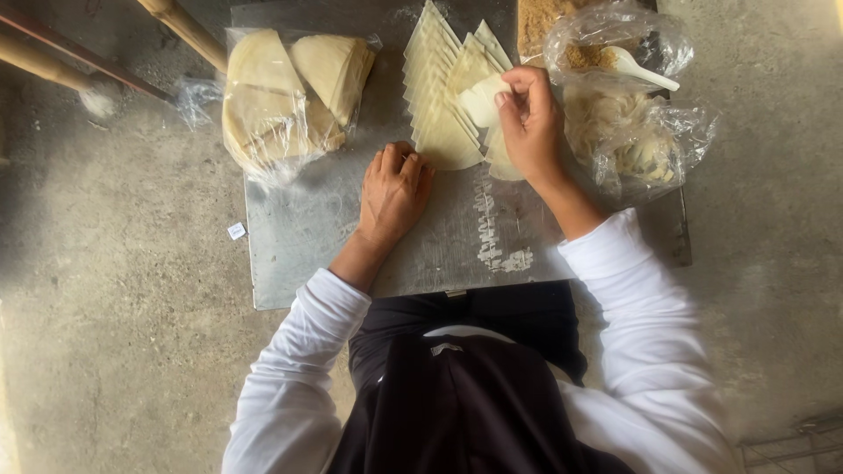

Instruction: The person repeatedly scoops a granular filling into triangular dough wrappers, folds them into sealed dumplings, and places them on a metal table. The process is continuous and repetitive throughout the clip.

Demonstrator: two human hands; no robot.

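A fan of pale triangular dough sheets (439,88) lies spread on a grey metal board (307,228). My right hand (531,123) is at the right side of the fan, fingers pinched on a folded white dough piece (483,98). My left hand (395,189) rests knuckles-up on the board just below the fan, fingers curled in; nothing shows in it. Both arms wear white sleeves.
A clear plastic bag of folded dough wrappers (281,96) lies at the board's left. On the right are a bag of brown crumbly filling with a white spoon (645,68) and a bag of pale folded pieces (632,140). Wooden poles (184,31) cross the concrete floor at top left.
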